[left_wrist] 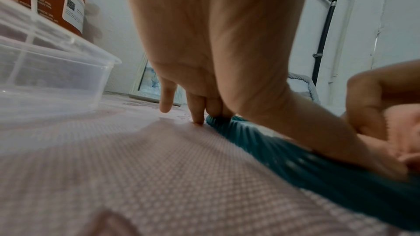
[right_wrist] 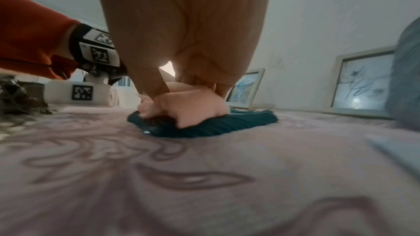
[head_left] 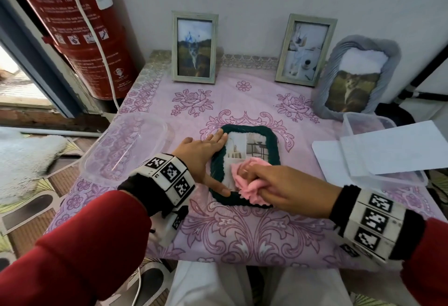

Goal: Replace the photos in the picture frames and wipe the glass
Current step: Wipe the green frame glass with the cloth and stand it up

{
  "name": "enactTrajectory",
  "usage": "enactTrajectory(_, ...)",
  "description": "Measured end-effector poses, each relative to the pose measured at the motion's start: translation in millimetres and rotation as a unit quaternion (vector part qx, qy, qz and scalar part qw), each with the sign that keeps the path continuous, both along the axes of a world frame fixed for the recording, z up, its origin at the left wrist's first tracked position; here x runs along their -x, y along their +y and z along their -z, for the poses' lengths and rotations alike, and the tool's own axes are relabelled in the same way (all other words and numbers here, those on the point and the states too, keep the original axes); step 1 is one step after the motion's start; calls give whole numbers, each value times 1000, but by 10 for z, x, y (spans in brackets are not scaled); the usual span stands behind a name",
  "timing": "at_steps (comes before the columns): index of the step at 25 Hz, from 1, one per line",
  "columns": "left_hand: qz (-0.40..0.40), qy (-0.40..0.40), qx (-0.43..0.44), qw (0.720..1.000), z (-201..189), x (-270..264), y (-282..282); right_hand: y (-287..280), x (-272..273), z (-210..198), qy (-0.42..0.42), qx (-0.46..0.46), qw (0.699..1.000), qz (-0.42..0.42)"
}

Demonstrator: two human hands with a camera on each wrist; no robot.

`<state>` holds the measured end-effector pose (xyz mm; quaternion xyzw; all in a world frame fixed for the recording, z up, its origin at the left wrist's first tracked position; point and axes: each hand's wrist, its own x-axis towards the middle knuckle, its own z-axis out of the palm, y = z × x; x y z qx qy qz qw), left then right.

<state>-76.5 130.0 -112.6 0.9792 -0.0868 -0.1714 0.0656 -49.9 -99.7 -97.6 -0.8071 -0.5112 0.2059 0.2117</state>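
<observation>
A dark green ribbed picture frame lies flat in the middle of the table, with a photo of a room showing under its glass. My left hand lies flat along the frame's left edge, fingers straight, thumb on the near left corner. My right hand grips a bunched pink cloth and presses it on the lower part of the glass.
Two pale wooden frames and a grey ribbed frame stand against the back wall. A clear plastic lid lies at the left, a clear tub with white sheets at the right. A red fire extinguisher stands left.
</observation>
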Motion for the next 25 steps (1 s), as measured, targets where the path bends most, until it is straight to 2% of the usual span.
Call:
enactTrajectory(7, 1, -6, 14, 1000, -5, 8, -12, 205, -492, 14, -104, 86, 989, 54)
enactTrajectory(11, -3, -3, 3, 1000, -28, 12, -27, 395, -508, -15, -36, 81, 994, 70)
enactTrajectory(16, -11, 10, -12, 1000, -55, 20, -48, 237, -174, 30, 17, 48, 999, 3)
enactTrajectory(18, -16, 17, -13, 1000, -64, 23, -55, 170, -131, 39, -13, 32, 999, 1)
enactTrajectory(21, -21, 28, -21, 999, -83, 40, -76, 119, -152, 48, -91, 61, 994, 5)
enactTrajectory(23, -23, 37, -28, 999, -93, 61, -94, 91, -171, 52, -111, 73, 991, 16)
enactTrajectory(25, -32, 41, -25, 998, -112, 74, -112, 69, -181, 35, -110, 39, 992, 53)
